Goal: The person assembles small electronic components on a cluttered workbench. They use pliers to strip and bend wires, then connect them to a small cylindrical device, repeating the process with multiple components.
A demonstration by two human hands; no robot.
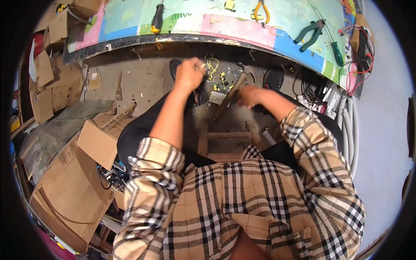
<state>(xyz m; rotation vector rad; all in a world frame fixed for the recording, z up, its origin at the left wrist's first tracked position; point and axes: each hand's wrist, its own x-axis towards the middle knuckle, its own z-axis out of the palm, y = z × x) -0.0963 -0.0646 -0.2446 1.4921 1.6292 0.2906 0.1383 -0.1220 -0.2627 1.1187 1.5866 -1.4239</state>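
Observation:
My left hand (189,76) is raised over the floor between my feet, its fingers pinched together. A tiny pale thing shows at the fingertips, too small to name. Beside it lies a loop of thin yellow wire (212,66) among small yellow and white scraps (222,79). My right hand (250,95) hangs just right of the wooden handle of a hammer (230,96), smeared by motion. Whether its fingers touch the handle cannot be made out. The hammer slants, with its dark metal head at the far end.
Ahead, a colourful table (195,26) carries a screwdriver (157,19), orange-handled pliers (261,11), green-handled cutters (310,34) and a green screwdriver (337,53). Cardboard boxes (65,86) crowd the left. A brush (118,85) lies on the floor. White tubes (348,130) stand right; a wooden stool (228,143) is below.

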